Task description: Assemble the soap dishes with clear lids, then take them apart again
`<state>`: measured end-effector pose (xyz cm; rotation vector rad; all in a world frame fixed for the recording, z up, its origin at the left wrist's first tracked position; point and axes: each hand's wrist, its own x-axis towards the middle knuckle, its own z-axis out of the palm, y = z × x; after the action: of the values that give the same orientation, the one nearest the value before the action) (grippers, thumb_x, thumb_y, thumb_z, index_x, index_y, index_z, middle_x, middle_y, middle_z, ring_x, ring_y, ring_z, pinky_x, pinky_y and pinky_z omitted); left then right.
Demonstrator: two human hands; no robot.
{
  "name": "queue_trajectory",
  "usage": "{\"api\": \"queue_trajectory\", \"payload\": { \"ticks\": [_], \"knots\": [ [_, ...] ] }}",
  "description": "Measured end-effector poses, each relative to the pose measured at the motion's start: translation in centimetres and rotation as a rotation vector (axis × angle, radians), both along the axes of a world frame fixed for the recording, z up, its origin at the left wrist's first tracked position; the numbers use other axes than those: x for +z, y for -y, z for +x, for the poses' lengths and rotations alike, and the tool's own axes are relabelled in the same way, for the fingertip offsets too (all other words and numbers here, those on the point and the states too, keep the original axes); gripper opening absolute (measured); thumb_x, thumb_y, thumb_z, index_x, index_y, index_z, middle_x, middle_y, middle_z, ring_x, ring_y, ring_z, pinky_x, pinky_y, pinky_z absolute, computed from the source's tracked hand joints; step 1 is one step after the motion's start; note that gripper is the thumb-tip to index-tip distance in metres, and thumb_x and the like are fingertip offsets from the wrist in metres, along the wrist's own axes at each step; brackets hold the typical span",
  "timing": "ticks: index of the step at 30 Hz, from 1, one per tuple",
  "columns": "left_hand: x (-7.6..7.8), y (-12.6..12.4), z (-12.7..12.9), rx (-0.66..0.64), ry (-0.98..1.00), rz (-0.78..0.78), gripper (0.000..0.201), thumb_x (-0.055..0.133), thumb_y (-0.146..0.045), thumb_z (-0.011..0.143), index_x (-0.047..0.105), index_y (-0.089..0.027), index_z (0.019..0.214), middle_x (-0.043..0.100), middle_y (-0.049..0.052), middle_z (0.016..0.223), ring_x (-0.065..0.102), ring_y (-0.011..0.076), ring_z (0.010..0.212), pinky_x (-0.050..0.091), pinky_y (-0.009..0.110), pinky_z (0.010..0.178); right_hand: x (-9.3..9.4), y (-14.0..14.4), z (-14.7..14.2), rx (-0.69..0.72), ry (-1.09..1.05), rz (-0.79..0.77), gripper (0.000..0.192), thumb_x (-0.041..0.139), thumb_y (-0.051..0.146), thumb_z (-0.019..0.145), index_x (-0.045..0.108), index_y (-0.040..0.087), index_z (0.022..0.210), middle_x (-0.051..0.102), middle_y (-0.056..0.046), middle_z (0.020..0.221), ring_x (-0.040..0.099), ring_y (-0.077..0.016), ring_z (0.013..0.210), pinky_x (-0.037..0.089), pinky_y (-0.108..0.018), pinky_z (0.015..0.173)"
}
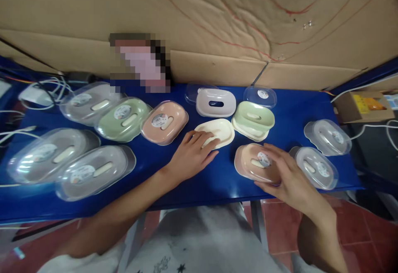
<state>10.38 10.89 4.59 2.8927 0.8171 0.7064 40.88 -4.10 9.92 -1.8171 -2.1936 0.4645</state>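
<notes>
My right hand (287, 177) is wrapped around the right end of a peach soap box (247, 161) with a clear lid and a round label, which sits on the blue table. My left hand (194, 153) reaches over a cream oval tray (225, 134); its fingers touch the tray's left part and the thumb is held apart. Behind the tray lies a pale grey-white dish with a slot (230, 106). A green dish (264, 117) stands on a cream base (248, 133) just right of the tray. Clear lids (253, 95) lie behind these.
Several lidded boxes stand at the left, among them a peach one (158, 130) and a green one (113, 124). Two grey ones (317, 169) are at the right. White cables (59, 90) lie at the back left. A cardboard wall (202, 24) closes the blue table's (214, 182) back.
</notes>
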Motion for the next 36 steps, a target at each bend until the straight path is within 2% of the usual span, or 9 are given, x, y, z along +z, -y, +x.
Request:
{"api": "queue_trajectory", "payload": {
  "ticks": [5, 9, 12, 14, 19, 26, 29, 31, 36],
  "knots": [
    [-0.1, 0.2, 0.0, -0.004, -0.024, -0.036, 0.034, 0.067, -0.036, 0.106, 0.068, -0.018, 0.135, 0.073, 0.014, 0.136, 0.069, 0.0323, 0.121, 0.050, 0.049, 0.104, 2.1, -5.7, -0.2, 0.010, -0.016, 0.218, 0.080, 0.077, 0.054, 0.096, 0.039, 0.035, 0.163, 0.052, -0.014, 0.164, 0.050, -0.0393, 0.153, 0.048, -0.064, 0.121],
    [0.2, 0.2, -0.2, -0.010, -0.088, -0.033, 0.038, 0.073, -0.036, 0.103, 0.068, -0.016, 0.135, 0.073, 0.014, 0.135, 0.069, 0.0328, 0.118, 0.049, 0.049, 0.104, 1.0, -11.1, 0.0, -0.038, 0.078, 0.309, 0.079, 0.075, 0.060, 0.096, 0.045, 0.029, 0.161, 0.046, -0.018, 0.169, 0.047, -0.0430, 0.154, 0.044, -0.068, 0.122],
    [0.2, 0.1, -0.4, 0.000, -0.095, -0.034, 0.033, 0.070, -0.029, 0.104, 0.069, -0.019, 0.135, 0.073, 0.012, 0.134, 0.069, 0.0307, 0.118, 0.048, 0.047, 0.103, 0.3, -13.0, -0.3, 0.021, 0.052, 0.352, 0.071, 0.072, 0.059, 0.099, 0.050, 0.030, 0.160, 0.049, -0.015, 0.168, 0.047, -0.0409, 0.155, 0.042, -0.064, 0.124],
    [0.2, 0.0, -0.5, 0.001, -0.089, -0.029, 0.031, 0.069, -0.025, 0.105, 0.069, -0.020, 0.135, 0.074, 0.011, 0.134, 0.070, 0.0296, 0.117, 0.048, 0.046, 0.102, 0.2, -13.3, -0.6, 0.022, 0.019, 0.403, 0.062, 0.069, 0.056, 0.101, 0.056, 0.031, 0.156, 0.055, -0.013, 0.163, 0.050, -0.0390, 0.153, 0.042, -0.062, 0.125],
    [0.4, -0.1, -0.7, 0.012, -0.098, -0.020, 0.030, 0.068, -0.022, 0.104, 0.069, -0.020, 0.133, 0.072, 0.012, 0.137, 0.070, 0.0310, 0.118, 0.047, 0.047, 0.102, 0.3, -13.2, -0.2, -0.159, 0.033, 0.509, 0.054, 0.064, 0.054, 0.103, 0.062, 0.029, 0.151, 0.064, -0.014, 0.153, 0.055, -0.0399, 0.147, 0.043, -0.065, 0.124],
    [0.2, -0.4, -0.8, 0.021, -0.076, -0.044, 0.019, 0.068, -0.020, 0.103, 0.073, -0.019, 0.121, 0.073, 0.013, 0.135, 0.071, 0.0306, 0.115, 0.048, 0.047, 0.101, -1.5, -14.4, 1.2, -0.209, -0.066, 0.430, 0.047, 0.047, 0.049, 0.111, 0.063, 0.026, 0.150, 0.066, -0.014, 0.152, 0.060, -0.0332, 0.145, 0.048, -0.061, 0.120],
    [0.2, -0.5, -0.9, 0.013, -0.083, -0.048, 0.016, 0.064, -0.020, 0.105, 0.073, -0.020, 0.118, 0.074, 0.012, 0.136, 0.071, 0.0298, 0.117, 0.047, 0.046, 0.101, -1.4, -13.8, 0.8, -0.219, -0.046, 0.461, 0.047, 0.041, 0.046, 0.113, 0.064, 0.027, 0.149, 0.065, -0.013, 0.154, 0.057, -0.0333, 0.148, 0.045, -0.061, 0.122],
    [0.2, -0.5, -0.9, 0.010, -0.092, -0.052, 0.016, 0.063, -0.020, 0.106, 0.073, -0.020, 0.118, 0.073, 0.013, 0.137, 0.071, 0.0294, 0.118, 0.046, 0.046, 0.102, -1.3, -13.1, 0.2, -0.156, 0.001, 0.465, 0.044, 0.046, 0.049, 0.112, 0.067, 0.028, 0.144, 0.070, -0.011, 0.147, 0.061, -0.0325, 0.143, 0.040, -0.060, 0.124],
    [0.0, -0.6, -1.0, 0.003, -0.089, -0.048, 0.016, 0.064, -0.022, 0.105, 0.073, -0.020, 0.119, 0.073, 0.013, 0.139, 0.071, 0.0306, 0.119, 0.047, 0.048, 0.102, -1.6, -12.3, -1.2, -0.039, 0.174, 0.356, 0.042, 0.062, 0.054, 0.107, 0.068, 0.032, 0.142, 0.076, -0.005, 0.141, 0.068, -0.0313, 0.134, 0.015, -0.064, 0.133]
  ]
}}
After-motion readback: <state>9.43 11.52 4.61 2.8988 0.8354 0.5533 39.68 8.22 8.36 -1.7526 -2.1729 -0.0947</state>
